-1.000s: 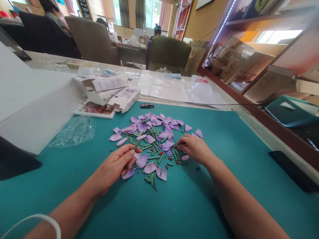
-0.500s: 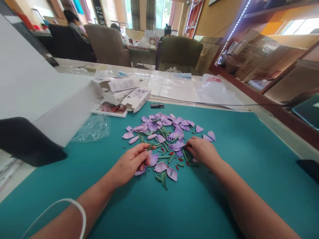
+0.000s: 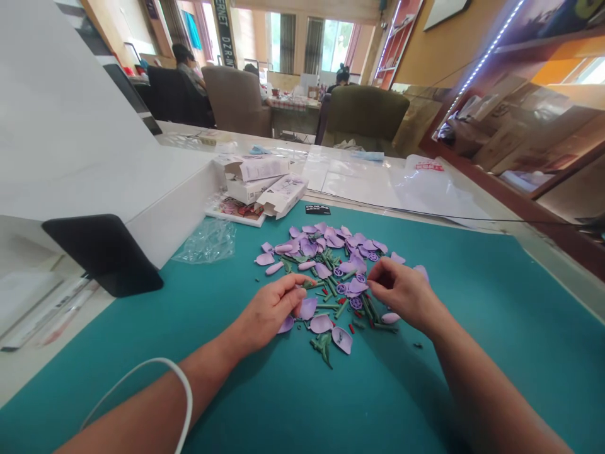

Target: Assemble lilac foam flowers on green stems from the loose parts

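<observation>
A heap of purple petal pieces, green stem rods and small red pegs lies on the teal mat. My left hand rests at the heap's near left edge, fingers pinched on a short green stem rod. My right hand hovers at the heap's right side, fingers curled in a pinch; what they hold is too small to make out. Loose petals and a green leaf piece lie between the hands.
White cartons and a booklet sit behind the heap, a crumpled clear bag to the left. A large white box and a black stand are at left. Plastic sheets lie beyond the mat. People sit at chairs far back.
The camera has swung left, so everything sits further right in view. My right hand has lifted slightly off the heap with its fingers pinched. My left hand keeps the green rod.
</observation>
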`<state>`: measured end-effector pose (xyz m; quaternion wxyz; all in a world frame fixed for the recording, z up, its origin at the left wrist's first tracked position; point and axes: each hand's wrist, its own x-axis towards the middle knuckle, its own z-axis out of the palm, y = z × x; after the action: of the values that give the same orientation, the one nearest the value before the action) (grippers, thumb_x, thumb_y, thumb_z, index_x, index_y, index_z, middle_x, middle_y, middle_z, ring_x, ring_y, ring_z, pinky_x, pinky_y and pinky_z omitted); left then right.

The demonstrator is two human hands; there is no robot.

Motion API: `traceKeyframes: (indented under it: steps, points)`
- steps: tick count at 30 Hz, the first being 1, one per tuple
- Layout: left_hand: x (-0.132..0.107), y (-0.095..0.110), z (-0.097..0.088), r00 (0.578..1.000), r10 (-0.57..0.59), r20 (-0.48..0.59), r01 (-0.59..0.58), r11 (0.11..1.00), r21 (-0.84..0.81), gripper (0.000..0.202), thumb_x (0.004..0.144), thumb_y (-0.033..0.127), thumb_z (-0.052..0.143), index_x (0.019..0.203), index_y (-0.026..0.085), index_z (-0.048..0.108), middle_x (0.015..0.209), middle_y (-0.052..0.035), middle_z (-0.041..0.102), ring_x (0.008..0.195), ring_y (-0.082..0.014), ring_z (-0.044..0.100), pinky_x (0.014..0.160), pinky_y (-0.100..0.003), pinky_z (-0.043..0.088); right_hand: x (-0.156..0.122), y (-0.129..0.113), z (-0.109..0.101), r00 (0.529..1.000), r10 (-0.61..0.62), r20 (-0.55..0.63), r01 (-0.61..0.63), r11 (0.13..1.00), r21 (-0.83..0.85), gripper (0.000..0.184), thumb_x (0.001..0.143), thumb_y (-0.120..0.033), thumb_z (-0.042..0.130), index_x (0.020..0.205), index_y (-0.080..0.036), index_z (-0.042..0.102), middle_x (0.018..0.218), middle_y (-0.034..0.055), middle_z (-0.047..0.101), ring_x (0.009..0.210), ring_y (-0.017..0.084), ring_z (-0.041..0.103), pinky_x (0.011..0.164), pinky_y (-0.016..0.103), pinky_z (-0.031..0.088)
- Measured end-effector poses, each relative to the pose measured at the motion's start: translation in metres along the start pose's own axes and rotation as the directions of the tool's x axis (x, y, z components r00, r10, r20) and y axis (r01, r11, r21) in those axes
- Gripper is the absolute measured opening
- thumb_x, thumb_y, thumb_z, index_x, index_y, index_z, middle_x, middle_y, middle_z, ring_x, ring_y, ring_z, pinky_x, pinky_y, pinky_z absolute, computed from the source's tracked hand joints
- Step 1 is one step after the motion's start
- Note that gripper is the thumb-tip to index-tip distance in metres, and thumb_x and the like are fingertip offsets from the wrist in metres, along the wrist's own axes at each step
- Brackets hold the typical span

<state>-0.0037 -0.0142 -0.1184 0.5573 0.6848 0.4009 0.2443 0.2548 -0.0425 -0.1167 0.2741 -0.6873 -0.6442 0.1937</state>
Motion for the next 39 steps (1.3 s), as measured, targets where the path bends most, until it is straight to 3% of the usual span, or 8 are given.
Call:
traceKeyframes:
  steps: [3, 8, 12, 20, 30, 39]
  points:
    - [0.000, -0.001, 0.001, 1.000, -0.013, 0.008, 0.013, 0.997, -0.073, 0.035, 0.087, 0.042, 0.045, 0.109, 0.017, 0.056, 0.062, 0.0045, 0.049, 0.053, -0.0099, 0.042, 0.049, -0.022, 0.033, -0.002, -0.029, 0.005, 0.991, -0.105, 0.077, 0.071, 0.930, 0.360, 0.018, 0.079, -0.030, 0.057, 0.091, -0.020, 0.064, 0.076, 0.0022, 0.065, 0.067, 0.015, 0.058, 0.059, 0.028, 0.046]
    - [0.000, 0.000, 0.002, 1.000, -0.010, 0.005, 0.011, 0.980, -0.201, 0.027, 0.084, 0.040, 0.052, 0.098, 0.017, 0.055, 0.066, 0.0036, 0.053, 0.054, -0.0093, 0.047, 0.052, -0.023, 0.038, 0.003, -0.068, 0.022, 0.988, -0.122, 0.093, 0.041, 0.794, 0.607, 0.011, 0.074, -0.031, 0.065, 0.076, -0.019, 0.065, 0.068, 0.0007, 0.065, 0.061, 0.014, 0.058, 0.057, 0.028, 0.048]
    - [0.000, -0.001, 0.002, 1.000, 0.029, 0.011, -0.025, 0.966, -0.258, 0.024, 0.084, 0.038, 0.053, 0.095, 0.017, 0.056, 0.067, 0.0031, 0.054, 0.055, -0.0089, 0.048, 0.055, -0.023, 0.040, 0.004, -0.077, 0.037, 0.992, -0.090, 0.088, -0.005, 0.674, 0.739, 0.012, 0.070, -0.030, 0.070, 0.072, -0.019, 0.066, 0.061, -0.0010, 0.063, 0.056, 0.011, 0.055, 0.053, 0.024, 0.047]
    - [-0.001, 0.001, 0.003, 1.000, 0.025, -0.007, -0.026, 0.962, -0.271, 0.022, 0.084, 0.037, 0.055, 0.092, 0.017, 0.058, 0.067, 0.0027, 0.054, 0.054, -0.0085, 0.048, 0.054, -0.023, 0.040, 0.002, -0.074, 0.049, 0.993, -0.100, 0.057, 0.017, 0.622, 0.783, 0.007, 0.072, -0.026, 0.071, 0.071, -0.020, 0.067, 0.066, -0.0009, 0.068, 0.059, 0.011, 0.058, 0.057, 0.024, 0.048]
    - [-0.003, 0.004, 0.002, 1.000, 0.028, -0.012, -0.030, 0.975, -0.222, 0.021, 0.085, 0.035, 0.052, 0.093, 0.016, 0.058, 0.067, 0.0020, 0.055, 0.055, -0.0091, 0.047, 0.054, -0.023, 0.039, -0.001, -0.074, 0.050, 0.990, -0.144, -0.014, 0.112, 0.704, 0.701, 0.004, 0.074, -0.022, 0.065, 0.071, -0.021, 0.067, 0.066, -0.0011, 0.067, 0.063, 0.012, 0.058, 0.059, 0.025, 0.045]
    - [-0.003, 0.005, 0.002, 0.999, 0.021, -0.028, -0.025, 0.988, -0.151, 0.018, 0.086, 0.034, 0.049, 0.083, 0.017, 0.054, 0.064, 0.0024, 0.054, 0.055, -0.0096, 0.044, 0.052, -0.022, 0.036, 0.000, -0.067, 0.059, 0.987, -0.154, -0.036, 0.135, 0.703, 0.699, 0.003, 0.075, -0.022, 0.065, 0.073, -0.021, 0.067, 0.068, -0.0017, 0.064, 0.064, 0.012, 0.056, 0.059, 0.025, 0.044]
